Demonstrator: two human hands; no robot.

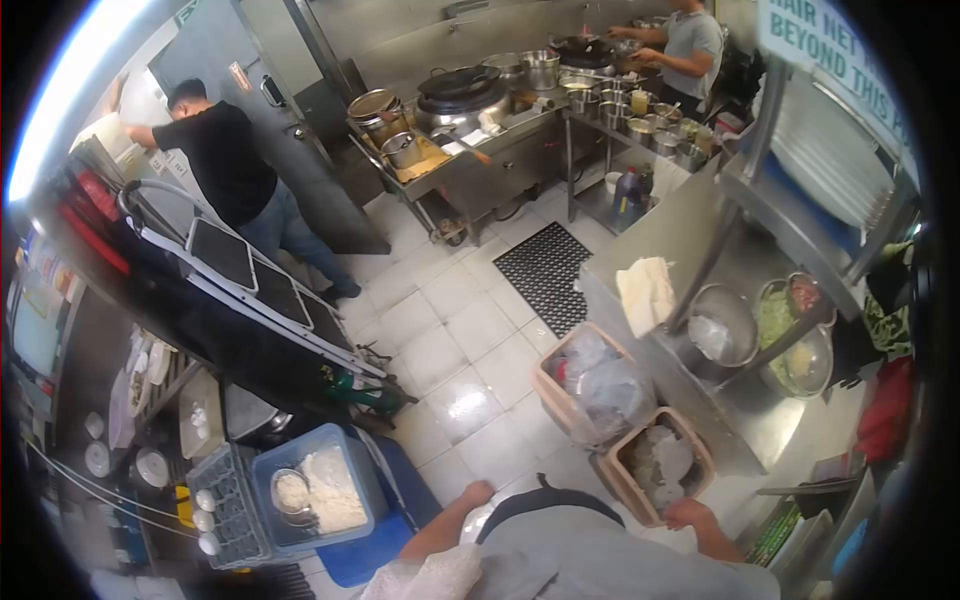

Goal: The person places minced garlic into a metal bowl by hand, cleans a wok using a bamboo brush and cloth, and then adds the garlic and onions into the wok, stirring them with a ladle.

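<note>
At the bottom centre, my left hand (478, 493) hangs beside my waist with its fingers curled closed. Something white shows just below it; whether the hand grips anything is too small to tell. To the right, my right hand (690, 515) is closed beside the near edge of a peach bin (609, 463) holding clear plastic bags. I cannot tell whether it touches the rim. White material shows at its inner side, but what the fingers hold is hidden. A second peach bin (545, 385) filled with plastic bags stands just beyond.
A blue tub (377, 500) of white food stands at lower left beside a grey rack (225, 455). A folded stepladder (165, 240) leans on the left. A black mat (545, 275) lies on the tiles. One person (235, 150) stands by the door; another (690, 50) works near the woks.
</note>
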